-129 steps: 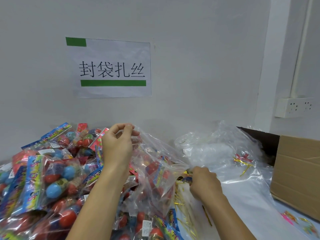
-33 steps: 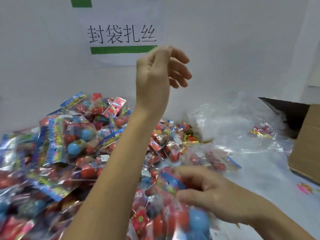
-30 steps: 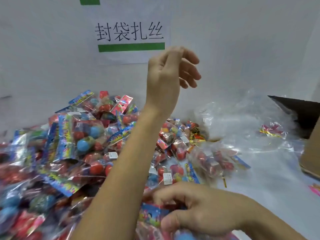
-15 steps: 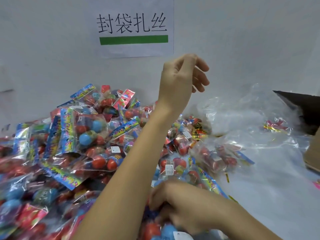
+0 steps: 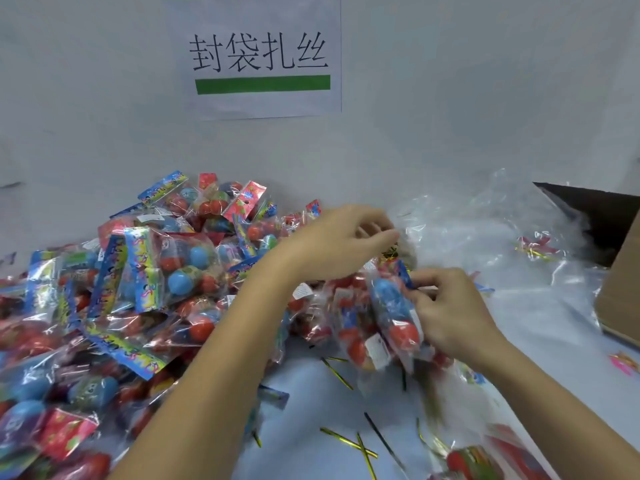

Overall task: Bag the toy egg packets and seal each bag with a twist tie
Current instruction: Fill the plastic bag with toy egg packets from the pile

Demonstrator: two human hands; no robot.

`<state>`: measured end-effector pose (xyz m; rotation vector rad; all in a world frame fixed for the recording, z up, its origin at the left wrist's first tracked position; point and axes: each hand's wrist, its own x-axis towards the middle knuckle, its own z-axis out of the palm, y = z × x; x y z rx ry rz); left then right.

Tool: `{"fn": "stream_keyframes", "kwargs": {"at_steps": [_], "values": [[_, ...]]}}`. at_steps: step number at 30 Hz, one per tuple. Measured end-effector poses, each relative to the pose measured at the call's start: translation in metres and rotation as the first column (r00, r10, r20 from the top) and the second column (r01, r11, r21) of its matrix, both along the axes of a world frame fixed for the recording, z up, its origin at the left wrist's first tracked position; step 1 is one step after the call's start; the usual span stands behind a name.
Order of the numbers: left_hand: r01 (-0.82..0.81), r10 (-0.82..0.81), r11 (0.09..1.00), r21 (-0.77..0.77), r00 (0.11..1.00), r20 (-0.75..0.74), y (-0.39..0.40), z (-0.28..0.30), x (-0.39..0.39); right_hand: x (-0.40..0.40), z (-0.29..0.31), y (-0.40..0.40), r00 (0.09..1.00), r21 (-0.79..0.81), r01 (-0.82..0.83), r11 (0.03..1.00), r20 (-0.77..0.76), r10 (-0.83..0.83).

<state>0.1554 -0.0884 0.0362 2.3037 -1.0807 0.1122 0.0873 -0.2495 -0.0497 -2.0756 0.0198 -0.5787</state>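
Right hand (image 5: 446, 310): fingers curled, pinching a toy egg packet (image 5: 393, 306) at centre. Left hand (image 5: 341, 242): fingers part-curled at clear bags (image 5: 485, 237), grip uncertain. Packet heap (image 5: 138, 289) crowds 9 o'clock. Bare table (image 5: 311, 393) at 6 o'clock, strewn with twist ties (image 5: 337, 370). Cardboard box (image 5: 620, 289) blocks 3 o'clock. Wall sign (image 5: 259, 57) at 12 o'clock.

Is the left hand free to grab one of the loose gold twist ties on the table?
Probably yes: the left hand seems to hold nothing, and the twist ties lie uncovered below it, nothing in between.
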Motion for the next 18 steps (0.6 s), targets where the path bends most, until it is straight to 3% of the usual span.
{"fn": "stream_keyframes", "kwargs": {"at_steps": [4,8,10,12,15,18], "values": [[0.019,-0.018,0.998,0.056,1.000,-0.023,0.007,0.002,-0.003,0.009,-0.013,-0.005,0.963,0.030,0.256,0.966,0.076,-0.258],[0.044,-0.005,0.906,0.420,0.996,-0.093,-0.008,-0.024,-0.008,0.009,-0.019,-0.009,0.966,0.053,0.251,0.966,0.050,-0.254],[-0.012,0.028,0.870,0.493,0.999,-0.025,-0.020,-0.044,-0.005,0.007,-0.019,-0.012,0.963,0.047,0.251,0.967,0.087,-0.254],[-0.075,0.055,0.908,0.413,0.997,0.060,-0.028,-0.057,0.000,0.005,-0.015,-0.016,0.948,0.070,0.278,0.958,0.139,-0.286],[-0.144,0.137,0.967,0.208,0.989,0.047,-0.027,-0.060,0.007,0.002,-0.009,-0.023,0.931,0.142,0.302,0.943,0.171,-0.324],[-0.176,0.191,0.958,0.225,0.980,-0.048,-0.019,-0.053,0.013,-0.001,0.002,-0.035,0.869,0.258,0.330,0.908,0.293,-0.399]]}}
